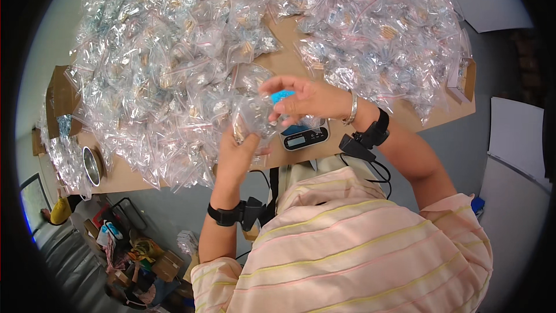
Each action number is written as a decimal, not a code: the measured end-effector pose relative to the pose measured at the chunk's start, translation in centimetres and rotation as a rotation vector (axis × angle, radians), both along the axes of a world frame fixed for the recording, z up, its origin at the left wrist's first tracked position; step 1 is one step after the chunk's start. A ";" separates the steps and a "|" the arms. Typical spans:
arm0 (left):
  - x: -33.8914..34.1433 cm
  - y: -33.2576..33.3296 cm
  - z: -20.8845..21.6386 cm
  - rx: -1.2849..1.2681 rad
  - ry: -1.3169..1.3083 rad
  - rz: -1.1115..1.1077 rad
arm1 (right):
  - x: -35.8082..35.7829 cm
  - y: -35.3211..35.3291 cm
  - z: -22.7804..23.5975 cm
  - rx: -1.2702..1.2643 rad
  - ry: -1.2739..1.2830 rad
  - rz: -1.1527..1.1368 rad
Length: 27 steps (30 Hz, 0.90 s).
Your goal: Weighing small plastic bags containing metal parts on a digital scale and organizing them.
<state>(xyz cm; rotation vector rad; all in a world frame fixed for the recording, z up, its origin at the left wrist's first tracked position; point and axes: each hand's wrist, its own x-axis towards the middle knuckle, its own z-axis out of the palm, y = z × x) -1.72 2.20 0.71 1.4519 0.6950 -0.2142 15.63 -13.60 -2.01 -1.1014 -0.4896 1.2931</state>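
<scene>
My left hand [236, 155] grips a clear zip bag [250, 117] with its thumb and fingers. Small pieces show inside the bag, some of them tan, but their exact kind is hard to make out. Just right of the bag, my right hand [310, 101] has its fingers curled and apart, with a gap between thumb and forefinger. A bright blue surface [282, 95] shows through that gap. Below the right hand sits a small digital scale [305, 138] with a dark front panel, partly covered by the hand.
Heaps of filled clear zip bags [168, 40] cover most of the brown tabletop [285, 61]. Another heap [376, 40] lies to the right. Cardboard boxes [461, 81] stand at both table ends. A metal bowl [91, 166] is at the left edge. Another person [130, 290] is lower left.
</scene>
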 end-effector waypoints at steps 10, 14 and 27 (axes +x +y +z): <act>-5.2 4.8 -7.6 0.430 0.233 -0.333 | -3.8 -3.7 -10.0 -0.559 -1.436 0.253; -1.9 2.1 -10.3 0.098 0.202 -0.248 | -1.8 -5.3 -8.4 -0.648 -1.126 0.214; 11.4 -0.2 -10.7 1.276 -0.188 -0.418 | 18.9 -11.7 11.7 -0.565 -1.942 -0.857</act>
